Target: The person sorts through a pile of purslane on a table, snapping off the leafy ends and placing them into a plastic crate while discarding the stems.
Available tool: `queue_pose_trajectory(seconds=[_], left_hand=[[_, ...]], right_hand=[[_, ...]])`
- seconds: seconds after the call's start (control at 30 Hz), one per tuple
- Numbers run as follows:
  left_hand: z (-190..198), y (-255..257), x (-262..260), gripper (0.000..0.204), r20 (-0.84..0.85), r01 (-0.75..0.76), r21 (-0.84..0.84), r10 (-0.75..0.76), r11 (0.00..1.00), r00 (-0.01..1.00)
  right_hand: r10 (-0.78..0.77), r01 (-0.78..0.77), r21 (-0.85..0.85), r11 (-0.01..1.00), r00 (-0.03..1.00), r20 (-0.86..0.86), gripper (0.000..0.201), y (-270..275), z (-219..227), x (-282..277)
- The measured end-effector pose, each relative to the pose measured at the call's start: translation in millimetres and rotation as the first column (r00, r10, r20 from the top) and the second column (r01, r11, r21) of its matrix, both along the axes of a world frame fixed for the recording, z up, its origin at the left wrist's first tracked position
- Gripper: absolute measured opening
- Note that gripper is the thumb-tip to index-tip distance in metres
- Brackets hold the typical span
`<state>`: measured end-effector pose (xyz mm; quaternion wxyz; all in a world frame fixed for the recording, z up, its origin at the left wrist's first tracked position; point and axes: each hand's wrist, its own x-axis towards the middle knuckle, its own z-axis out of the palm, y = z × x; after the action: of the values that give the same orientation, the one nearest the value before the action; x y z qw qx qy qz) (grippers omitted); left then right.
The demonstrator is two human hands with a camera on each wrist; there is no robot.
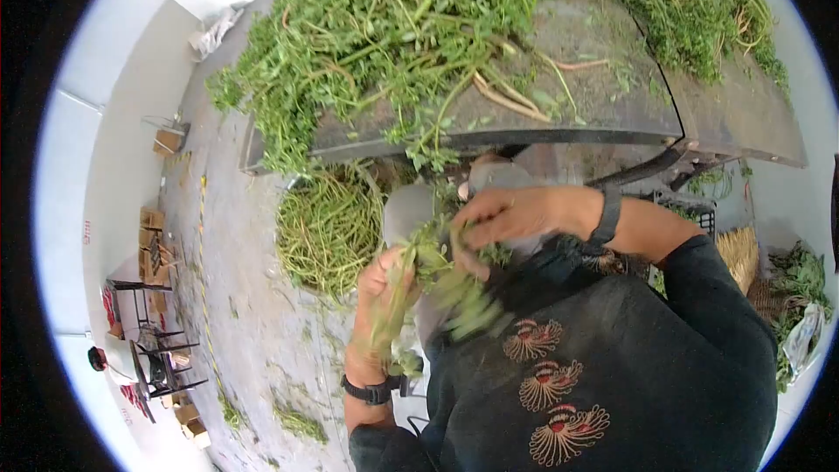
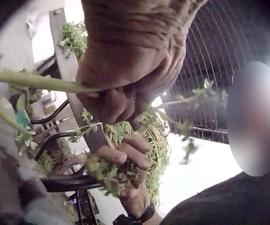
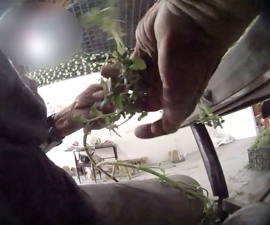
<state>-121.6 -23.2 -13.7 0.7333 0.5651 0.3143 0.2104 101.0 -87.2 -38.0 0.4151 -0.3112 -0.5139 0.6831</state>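
Observation:
My left hand (image 1: 380, 284) grips a bunch of leafy green stems (image 1: 398, 297) above my lap. One thick stem (image 2: 36, 80) runs into its curled fingers in the left wrist view. Close beside it, my right hand (image 1: 524, 214) has its fingers bent around a leafy sprig (image 2: 108, 174). Leaves of that sprig cover part of the fingers in the right wrist view, where a longer stem (image 3: 139, 166) dangles below. Under the hands, the hanging leaves (image 1: 472, 301) are blurred.
A large heap of leafy stems (image 1: 384, 44) spreads over the tabletop (image 1: 594, 79) ahead, its edge above my knees. Another heap (image 1: 699, 9) lies farther right. A container of bare stems (image 1: 328, 227) stands left of my legs. Scattered bits (image 1: 297, 419) litter the floor.

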Motion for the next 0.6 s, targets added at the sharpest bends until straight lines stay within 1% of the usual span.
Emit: queue_pose_trajectory(seconds=[0.03, 0.07, 0.1, 0.13, 0.17, 0.23, 0.27, 0.3, 0.37, 0.4, 0.43, 0.47, 0.5, 0.53, 0.57, 0.6], left_hand=[[-2.6, -0.1, 1.0, 0.021, -0.006, -0.002, -0.016, 0.002, 1.0, 1.0], [-0.9, -0.8, 3.5, 0.027, -0.051, 0.003, 0.019, -0.002, 1.0, 0.999], [0.3, -1.4, 5.4, 0.034, -0.095, 0.009, 0.055, -0.004, 0.998, 0.995], [-0.9, -2.1, 6.8, 0.034, -0.096, 0.005, 0.047, -0.001, 0.999, 0.995], [-1.8, -2.5, 8.3, 0.032, -0.099, -0.005, 0.037, 0.009, 0.999, 0.995], [-3.6, -3.3, 11.6, 0.03, -0.109, -0.024, 0.02, 0.026, 1.0, 0.994], [-3.5, -3.9, 13.1, 0.029, -0.109, -0.035, 0.013, 0.036, 0.999, 0.993], [-4.5, -5.8, 13.7, 0.029, -0.116, -0.035, 0.01, 0.036, 0.999, 0.993], [-6.4, -8.3, 17.4, 0.029, -0.144, -0.088, 0.06, 0.096, 0.994, 0.985], [-6.4, -9.2, 18.2, 0.029, -0.147, -0.088, 0.062, 0.096, 0.994, 0.985], [-6.1, -10.6, 18.4, 0.027, -0.173, -0.06, 0.118, 0.08, 0.991, 0.982], [-5.3, -11.0, 19.4, 0.026, -0.197, -0.029, 0.179, 0.065, 0.983, 0.978], [-4.7, -13.2, 19.4, 0.025, -0.301, 0.017, 0.305, 0.079, 0.952, 0.95], [-5.6, -15.1, 20.4, 0.023, -0.38, 0.075, 0.438, 0.109, 0.896, 0.918], [-16.1, -14.9, 18.1, 0.019, -0.389, 0.108, 0.5, 0.112, 0.859, 0.914], [-8.8, -19.8, 24.5, 0.018, -0.359, 0.119, 0.528, 0.094, 0.841, 0.929]], right_hand=[[-0.157, 0.157, 0.001, 0.988, 0.984, 0.081, 0.027, -6.9, -5.3, 7.3], [-0.153, 0.154, -0.01, 0.988, 0.985, 0.083, 0.027, -12.3, -9.4, 14.1], [-0.206, 0.203, -0.105, 0.973, 0.978, -0.014, 0.026, -17.1, -13.0, 18.5], [-0.267, 0.242, -0.202, 0.949, 0.958, -0.107, 0.025, -21.4, -14.7, 22.5], [-0.265, 0.239, -0.208, 0.948, 0.958, -0.108, 0.025, -25.2, -13.6, 28.9], [-0.323, 0.296, -0.275, 0.915, 0.945, -0.056, 0.02, -30.7, -4.2, 37.7], [-0.465, 0.411, -0.332, 0.849, 0.879, -0.101, 0.015, -32.3, -7.9, 30.3], [-0.466, 0.408, -0.338, 0.848, 0.879, -0.106, 0.015, -35.1, -8.2, 28.7], [-0.45, 0.42, -0.214, 0.882, 0.885, -0.116, 0.014, -37.6, -3.3, 28.9], [-0.45, 0.42, -0.214, 0.882, 0.885, -0.12, 0.014, -36.8, 0.2, 25.3], [-0.497, 0.497, -0.017, 0.868, 0.868, 0.019, 0.019, -34.6, 4.4, 18.6], [-0.559, 0.531, 0.196, 0.825, 0.816, 0.144, 0.024, -34.0, 7.4, 13.3], [-0.572, 0.539, 0.216, 0.814, 0.809, 0.137, 0.024, -35.5, 9.7, 8.2], [-0.572, 0.506, 0.269, 0.819, 0.754, 0.324, 0.03, -36.4, 14.1, 4.6], [-0.578, 0.472, 0.334, 0.816, 0.643, 0.502, 0.036, -34.5, 20.6, 5.6], [-0.678, 0.458, 0.511, 0.727, 0.591, 0.436, 0.033, -29.4, 9.1, 2.2]])
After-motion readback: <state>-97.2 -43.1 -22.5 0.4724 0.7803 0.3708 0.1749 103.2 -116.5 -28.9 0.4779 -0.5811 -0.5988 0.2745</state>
